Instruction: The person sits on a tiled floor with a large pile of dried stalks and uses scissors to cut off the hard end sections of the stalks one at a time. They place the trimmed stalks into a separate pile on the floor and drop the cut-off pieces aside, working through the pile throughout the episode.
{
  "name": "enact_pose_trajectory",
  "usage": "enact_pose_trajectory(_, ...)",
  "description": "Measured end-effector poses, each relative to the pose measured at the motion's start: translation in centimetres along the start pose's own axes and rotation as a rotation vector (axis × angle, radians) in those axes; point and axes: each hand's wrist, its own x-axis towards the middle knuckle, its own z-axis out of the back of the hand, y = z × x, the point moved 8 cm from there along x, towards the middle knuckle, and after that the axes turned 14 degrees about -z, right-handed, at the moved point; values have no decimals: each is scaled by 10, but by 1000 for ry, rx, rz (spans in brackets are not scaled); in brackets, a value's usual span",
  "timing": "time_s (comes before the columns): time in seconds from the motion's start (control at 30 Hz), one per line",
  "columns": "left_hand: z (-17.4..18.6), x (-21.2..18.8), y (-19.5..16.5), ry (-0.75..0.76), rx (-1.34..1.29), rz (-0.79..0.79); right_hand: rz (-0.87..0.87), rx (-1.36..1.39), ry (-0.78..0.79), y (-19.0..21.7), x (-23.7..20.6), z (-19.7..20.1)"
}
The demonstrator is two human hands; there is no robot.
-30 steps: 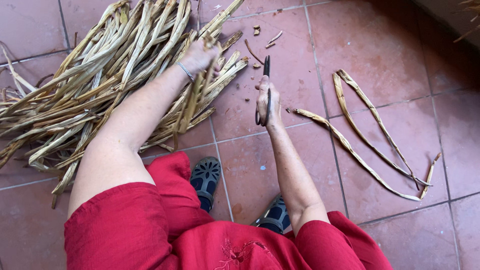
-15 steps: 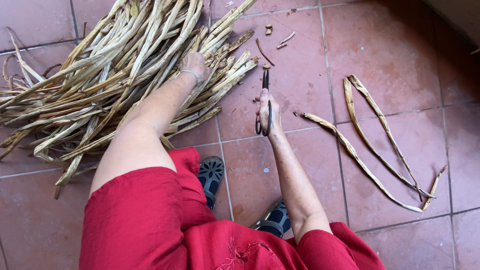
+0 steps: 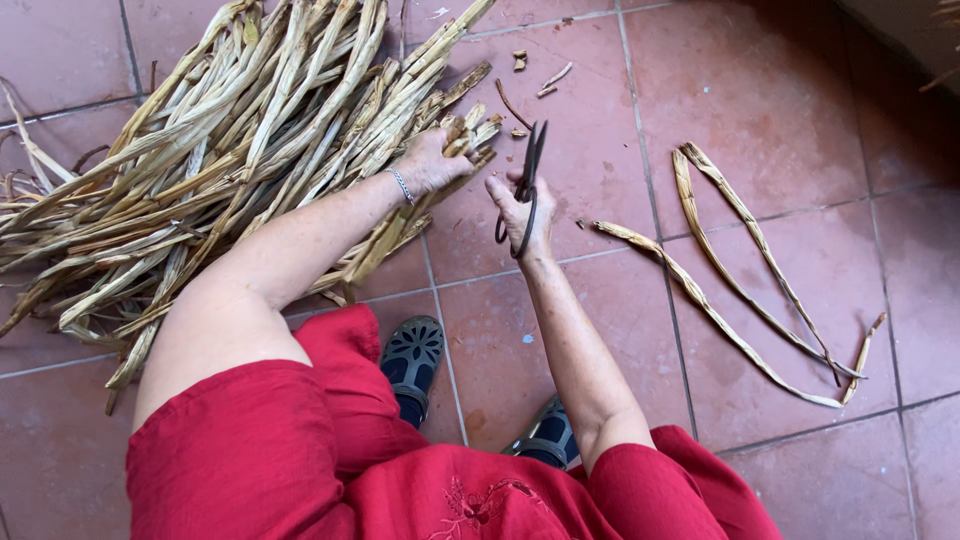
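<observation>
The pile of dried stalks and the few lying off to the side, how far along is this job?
Early. Only a few long strips lie set apart on the floor tiles, with small trimmed bits nearby. In hand: the left hand grips stalk ends in the big pile, and the right hand holds dark scissors. Nearly the whole pile remains.

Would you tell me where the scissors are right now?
In the head view, the scissors are in the right hand, centre frame, blades pointing toward the pile of dried stalks that the left hand grips.
</observation>
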Motion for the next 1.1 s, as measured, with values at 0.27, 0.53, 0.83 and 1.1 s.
enact_pose_trajectory(0.27,-19,-11,2,47,-62,48,-54,299,116,16,9,0)
enact_pose_trajectory(0.53,-23,-9,1,25,-339,75,-158,451,241,14,17,-6)
enact_pose_trajectory(0.83,19,3,-12,-252,-434,-27,-37,-265,276,14,-1,-29)
enact_pose_trajectory(1.1,12,-2,-12,-229,-485,-19,66,-620,157,29,-12,-33)
